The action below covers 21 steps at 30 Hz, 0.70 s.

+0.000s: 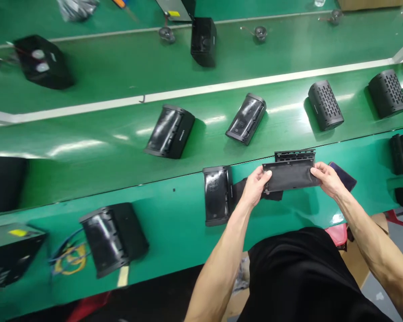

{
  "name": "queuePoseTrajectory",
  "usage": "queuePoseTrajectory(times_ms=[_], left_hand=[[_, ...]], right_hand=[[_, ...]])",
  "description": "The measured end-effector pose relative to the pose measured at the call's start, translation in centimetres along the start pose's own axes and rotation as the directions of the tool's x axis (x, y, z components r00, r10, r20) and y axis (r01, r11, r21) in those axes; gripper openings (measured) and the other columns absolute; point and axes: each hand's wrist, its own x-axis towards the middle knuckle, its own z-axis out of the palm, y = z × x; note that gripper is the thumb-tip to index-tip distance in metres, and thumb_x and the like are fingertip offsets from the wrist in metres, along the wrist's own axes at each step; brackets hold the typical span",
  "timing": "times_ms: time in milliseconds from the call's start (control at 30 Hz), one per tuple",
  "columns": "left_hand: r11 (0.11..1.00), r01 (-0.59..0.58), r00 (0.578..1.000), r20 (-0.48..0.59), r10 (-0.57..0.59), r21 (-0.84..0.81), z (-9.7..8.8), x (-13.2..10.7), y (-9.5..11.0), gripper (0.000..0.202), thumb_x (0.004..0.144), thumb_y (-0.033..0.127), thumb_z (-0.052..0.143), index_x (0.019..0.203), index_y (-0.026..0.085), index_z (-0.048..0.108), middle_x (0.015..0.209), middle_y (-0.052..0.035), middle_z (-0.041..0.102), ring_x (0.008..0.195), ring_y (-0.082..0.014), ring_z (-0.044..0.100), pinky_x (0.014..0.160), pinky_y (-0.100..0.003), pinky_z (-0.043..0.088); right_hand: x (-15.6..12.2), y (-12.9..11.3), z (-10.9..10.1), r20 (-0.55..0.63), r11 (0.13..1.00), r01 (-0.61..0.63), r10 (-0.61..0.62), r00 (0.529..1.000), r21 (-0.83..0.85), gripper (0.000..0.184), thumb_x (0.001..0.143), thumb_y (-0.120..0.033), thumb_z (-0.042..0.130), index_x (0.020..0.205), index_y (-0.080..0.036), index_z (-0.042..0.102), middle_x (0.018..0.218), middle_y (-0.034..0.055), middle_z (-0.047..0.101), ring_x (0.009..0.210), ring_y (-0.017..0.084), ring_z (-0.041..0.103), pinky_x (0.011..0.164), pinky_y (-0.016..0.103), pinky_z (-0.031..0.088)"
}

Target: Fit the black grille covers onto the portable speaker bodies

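Note:
Both my hands hold a flat black mesh grille panel [290, 175] above the near edge of the green bench. My left hand [255, 185] grips its left end with closed fingers. My right hand [326, 179] pinches its right end. Behind the panel lies a black plastic frame piece [294, 155]. A black speaker housing [216, 195] stands just left of my left hand. Under the panel a small dark piece [272, 195] lies on the bench.
Several black speaker bodies [170, 131] ride on the green conveyor belt [87, 152], some with perforated grilles [325, 105]. A dark phone-like slab [344, 175] lies by my right hand. Another housing [112, 238] and yellow-blue wires [69, 257] sit at the left. Small round drivers [260, 33] lie far back.

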Motion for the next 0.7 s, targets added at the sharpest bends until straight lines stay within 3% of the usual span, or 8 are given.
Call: queuePoseTrajectory(times_ms=[67, 133, 267, 367, 500, 700], left_hand=[[0.999, 0.010, 0.999, 0.041, -0.008, -0.031, 0.0, -1.6, 0.1, 0.058, 0.079, 0.067, 0.084, 0.107, 0.021, 0.063, 0.077, 0.0023, 0.065, 0.049, -0.0096, 0.052, 0.042, -0.023, 0.039], [0.998, -0.016, 1.000, 0.021, 0.018, -0.054, 0.0, -2.8, 0.0, 0.058, 0.078, 0.067, 0.086, 0.104, 0.020, 0.062, 0.079, 0.0016, 0.067, 0.053, -0.0107, 0.056, 0.045, -0.024, 0.045], [0.995, -0.083, 0.996, -0.035, 0.081, -0.055, -0.2, -4.3, -0.6, 0.054, 0.079, 0.062, 0.088, 0.101, 0.020, 0.063, 0.087, -0.0020, 0.072, 0.077, -0.0163, 0.070, 0.075, -0.031, 0.061], [0.995, -0.095, 0.995, -0.026, 0.094, -0.020, -0.3, -5.0, -1.0, 0.053, 0.082, 0.064, 0.084, 0.105, 0.019, 0.067, 0.094, -0.0058, 0.075, 0.086, -0.0205, 0.073, 0.082, -0.037, 0.062], [0.992, -0.120, 0.993, -0.015, 0.119, -0.045, -0.4, -5.6, -1.2, 0.053, 0.083, 0.065, 0.083, 0.106, 0.019, 0.071, 0.097, -0.0068, 0.077, 0.087, -0.0215, 0.074, 0.082, -0.037, 0.063], [0.991, -0.112, 0.994, -0.020, 0.111, -0.069, -0.4, -6.5, -1.2, 0.056, 0.086, 0.068, 0.078, 0.112, 0.018, 0.071, 0.088, -0.0062, 0.074, 0.073, -0.0200, 0.070, 0.063, -0.033, 0.059]], right_hand=[[-0.9, 0.1, 0.1, 0.014, 1.000, -0.019, 0.019, 1.000, 0.012, 0.058, 0.065, -0.067, 0.093, 0.082, -0.026, 0.055, 0.063, -0.0059, 0.057, 0.053, 0.013, 0.048, 0.052, 0.027, 0.038], [-1.7, 0.1, 0.1, 0.018, 1.000, -0.021, 0.021, 1.000, -0.006, 0.057, 0.065, -0.065, 0.094, 0.085, -0.026, 0.057, 0.063, -0.0065, 0.057, 0.052, 0.012, 0.047, 0.051, 0.026, 0.036], [-2.7, 0.2, 0.0, 0.018, 0.999, 0.007, -0.006, 1.000, -0.050, 0.057, 0.068, -0.063, 0.091, 0.098, -0.025, 0.062, 0.064, -0.0081, 0.057, 0.052, 0.011, 0.045, 0.050, 0.025, 0.034], [-3.2, 0.2, 0.1, 0.008, 0.996, 0.028, -0.027, 1.000, -0.085, 0.055, 0.072, -0.065, 0.088, 0.101, -0.025, 0.062, 0.060, -0.0094, 0.054, 0.050, 0.011, 0.044, 0.049, 0.025, 0.032], [-3.7, 0.3, 0.4, 0.008, 0.988, 0.061, -0.061, 0.998, -0.142, 0.053, 0.072, -0.066, 0.086, 0.093, -0.025, 0.061, 0.058, -0.0091, 0.052, 0.049, 0.011, 0.043, 0.048, 0.026, 0.032], [-4.2, 0.3, 0.7, 0.025, 0.988, 0.055, -0.052, 0.998, -0.147, 0.056, 0.069, -0.068, 0.088, 0.088, -0.025, 0.059, 0.058, -0.0083, 0.052, 0.049, 0.011, 0.043, 0.047, 0.026, 0.033]])
